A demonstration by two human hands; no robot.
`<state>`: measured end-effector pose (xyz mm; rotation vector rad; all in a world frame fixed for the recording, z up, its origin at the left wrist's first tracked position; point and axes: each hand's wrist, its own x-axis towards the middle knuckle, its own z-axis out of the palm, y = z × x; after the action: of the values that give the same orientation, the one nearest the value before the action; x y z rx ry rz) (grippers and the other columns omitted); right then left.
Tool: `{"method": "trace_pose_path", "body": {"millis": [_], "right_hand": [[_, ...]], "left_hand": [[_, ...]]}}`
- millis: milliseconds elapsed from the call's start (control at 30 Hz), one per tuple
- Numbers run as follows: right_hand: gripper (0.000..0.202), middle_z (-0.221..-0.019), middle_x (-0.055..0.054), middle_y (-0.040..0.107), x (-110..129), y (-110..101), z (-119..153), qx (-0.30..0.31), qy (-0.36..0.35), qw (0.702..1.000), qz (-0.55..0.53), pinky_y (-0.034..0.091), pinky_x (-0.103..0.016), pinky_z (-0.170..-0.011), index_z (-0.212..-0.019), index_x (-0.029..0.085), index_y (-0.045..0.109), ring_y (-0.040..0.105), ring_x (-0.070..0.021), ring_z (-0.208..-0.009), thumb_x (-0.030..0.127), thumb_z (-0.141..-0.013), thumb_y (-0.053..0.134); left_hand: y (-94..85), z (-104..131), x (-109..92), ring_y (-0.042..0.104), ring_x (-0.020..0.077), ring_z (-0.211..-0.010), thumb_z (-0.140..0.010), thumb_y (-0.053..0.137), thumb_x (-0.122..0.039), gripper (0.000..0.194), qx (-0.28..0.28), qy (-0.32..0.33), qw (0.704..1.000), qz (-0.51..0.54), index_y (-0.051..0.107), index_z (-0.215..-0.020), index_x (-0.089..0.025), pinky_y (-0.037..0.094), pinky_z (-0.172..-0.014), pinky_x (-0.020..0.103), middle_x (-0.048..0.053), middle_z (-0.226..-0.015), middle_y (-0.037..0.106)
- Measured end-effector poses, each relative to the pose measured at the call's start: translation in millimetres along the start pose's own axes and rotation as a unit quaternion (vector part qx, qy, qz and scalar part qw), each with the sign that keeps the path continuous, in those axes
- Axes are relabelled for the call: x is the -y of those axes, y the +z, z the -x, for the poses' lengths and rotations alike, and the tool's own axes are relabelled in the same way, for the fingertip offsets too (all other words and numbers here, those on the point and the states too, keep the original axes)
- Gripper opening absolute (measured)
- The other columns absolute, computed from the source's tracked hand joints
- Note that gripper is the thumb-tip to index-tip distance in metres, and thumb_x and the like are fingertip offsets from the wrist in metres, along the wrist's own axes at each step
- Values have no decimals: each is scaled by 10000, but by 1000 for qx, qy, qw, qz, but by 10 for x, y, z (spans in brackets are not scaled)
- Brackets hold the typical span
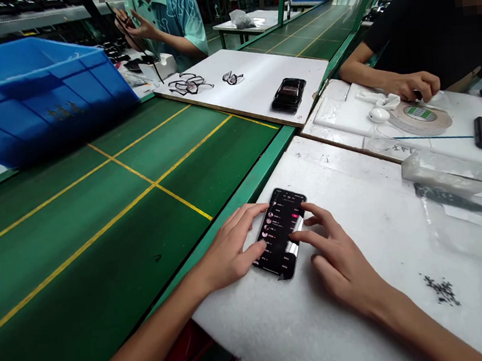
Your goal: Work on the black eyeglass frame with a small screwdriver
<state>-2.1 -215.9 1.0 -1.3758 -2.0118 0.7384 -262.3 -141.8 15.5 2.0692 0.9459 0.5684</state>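
A smartphone [279, 237] with a dark list on its screen lies flat on the white foam-covered table [353, 186]. My left hand [233, 247] rests at the phone's left edge, fingers apart, with the thumb over the screen's lower left. From the other side my right hand [339, 253] reaches to the phone, one fingertip at its upper right corner and another on the right part of the screen. Neither hand grips the phone. To the right of my right hand lies a small scatter of black pieces [441, 290].
A green belt [142, 225] with yellow lines runs at the left, beside a blue bin [43, 103]. Glasses [190, 84] and a black object [289, 94] sit on a white board. Plastic bags [452, 181] and a tape roll [420, 117] lie right. Two people sit beyond.
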Motion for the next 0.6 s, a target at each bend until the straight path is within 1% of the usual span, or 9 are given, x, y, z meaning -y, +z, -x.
{"method": "trace_pose_path", "body": {"millis": [133, 333, 500, 600], "right_hand": [[537, -1674, -54, 255, 0, -7, 6, -1, 6, 1000, -18, 493, -576, -1110, -1337, 277, 627, 502, -314, -1337, 103, -862, 449], [534, -1668, -58, 277, -9, -18, 16, -2, 0, 999, -32, 498, -578, -1114, -1334, 271, 626, 507, -318, -1337, 101, -863, 439], [541, -1668, -43, 272, -9, -20, 15, 1, -6, 1000, -28, 505, -581, -1096, -1306, 283, 655, 511, -317, -1328, 92, -843, 449], [540, -1668, -25, 265, 6, -26, 17, 2, -9, 1000, -29, 508, -575, -1081, -1263, 294, 688, 512, -310, -1319, 85, -823, 455]], "left_hand": [[14, 4, 1, 537, 285, -1192, -934, 622, -259, 638, -1, -2, 1000, -7, 403, -1533, -275, 460, -995, 415, 91, -1487, 503], [-2, 2, -5, 497, 321, -1315, -922, 627, -294, 655, 6, 14, 1000, 2, 406, -1538, -265, 402, -1130, 480, 100, -1507, 494], [4, -4, -15, 484, 316, -1347, -876, 673, -235, 697, 4, 9, 1000, -18, 415, -1522, -279, 395, -1158, 484, 95, -1506, 490], [0, -8, -17, 481, 310, -1348, -890, 645, -235, 682, 9, 10, 1000, -9, 409, -1528, -276, 395, -1154, 477, 95, -1512, 485]]}}
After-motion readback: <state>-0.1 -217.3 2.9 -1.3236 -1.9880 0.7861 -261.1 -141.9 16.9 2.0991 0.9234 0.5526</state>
